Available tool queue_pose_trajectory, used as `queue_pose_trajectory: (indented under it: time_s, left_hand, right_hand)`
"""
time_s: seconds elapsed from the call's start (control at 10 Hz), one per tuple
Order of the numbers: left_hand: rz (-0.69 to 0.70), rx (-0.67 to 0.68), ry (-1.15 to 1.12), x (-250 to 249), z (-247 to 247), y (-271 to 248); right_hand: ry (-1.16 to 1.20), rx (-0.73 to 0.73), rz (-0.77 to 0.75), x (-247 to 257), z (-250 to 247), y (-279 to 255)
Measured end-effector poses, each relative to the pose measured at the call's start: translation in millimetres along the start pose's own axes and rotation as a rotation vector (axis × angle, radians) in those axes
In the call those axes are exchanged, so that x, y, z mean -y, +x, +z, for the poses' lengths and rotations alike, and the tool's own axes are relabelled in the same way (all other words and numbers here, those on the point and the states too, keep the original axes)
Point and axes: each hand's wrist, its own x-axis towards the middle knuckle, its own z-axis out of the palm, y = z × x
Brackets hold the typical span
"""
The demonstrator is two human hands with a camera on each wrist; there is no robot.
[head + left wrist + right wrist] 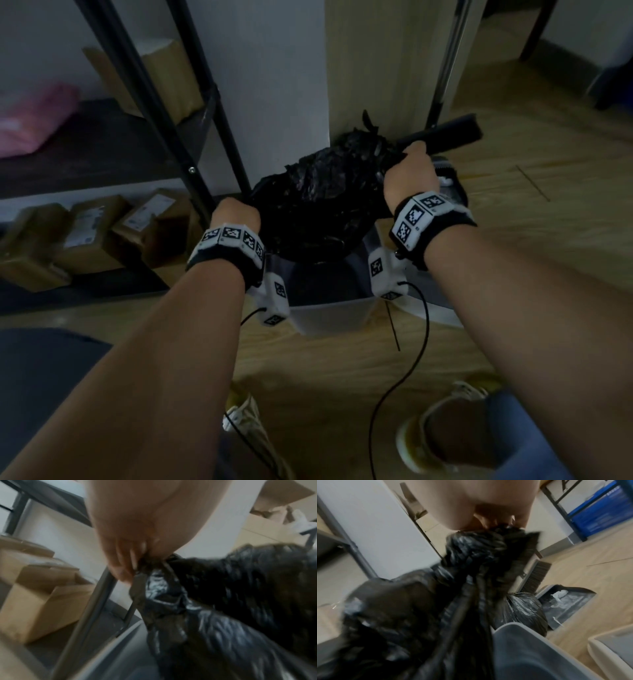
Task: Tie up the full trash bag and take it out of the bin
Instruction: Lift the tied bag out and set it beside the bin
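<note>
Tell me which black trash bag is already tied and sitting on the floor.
The smaller black bag beside the dustpan, untouched; the other bag is gripped by both hands over the bin.

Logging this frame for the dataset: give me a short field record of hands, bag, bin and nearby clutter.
left hand: grips gathered plastic at the bag's left side
right hand: grips a twisted bunch at the bag's right top
trash bag: black, bulging above the bin, lower part still inside
bin: grey, on wooden floor
knot: cannot tell if tied
nearby: second black bag, dustpan, cardboard boxes
</note>
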Motion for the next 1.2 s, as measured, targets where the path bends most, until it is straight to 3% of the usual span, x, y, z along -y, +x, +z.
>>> queue_pose_trajectory:
  time_s: [0.1,0.2,0.3,0.4,0.6,0.7,0.8,0.9,1.0,1.1,1.2]
  left_hand:
    - [0.153,0.037,0.152,-12,-1,-5]
    - [0.2,0.047,-0.021,-22,-3,-9]
    - [0.161,0.087,-0.178,-40,-6,-12]
    - [0.03,0.082,-0.388,-53,-21,-15]
    - [0.073,-0.153,-0.381,-26,-18,-3]
    - [0.063,-0.182,-0.386,-16,-16,0]
    - [0.024,-0.145,-0.353,-13,-16,-1]
    - [-0.007,-0.102,-0.348,-15,-20,-3]
    - [-0.018,-0.024,-0.458,-16,-21,-2]
    - [-0.026,0.036,-0.559,-21,-25,-4]
    - [-0.014,0.039,-0.609,-26,-26,-5]
  right_hand:
    - [0.005,-0.009,-0.143,9,5,-9]
    - [0.091,0.232,-0.257,18,12,-19]
    - [-0.034,0.558,-0.32,31,27,-40]
    - [-0.23,0.49,-0.402,24,34,-46]
    - [-0.136,0.303,-0.215,13,21,-26]
    - [-0.097,0.363,-0.107,12,12,-11]
    - [-0.075,0.191,-0.1,13,9,-11]
    - [-0.045,0.065,-0.191,17,9,-20]
    - [0.013,0.075,-0.321,22,9,-25]
    - [-0.014,0.329,-0.408,23,17,-38]
    - [-0.184,0.541,-0.461,17,25,-46]
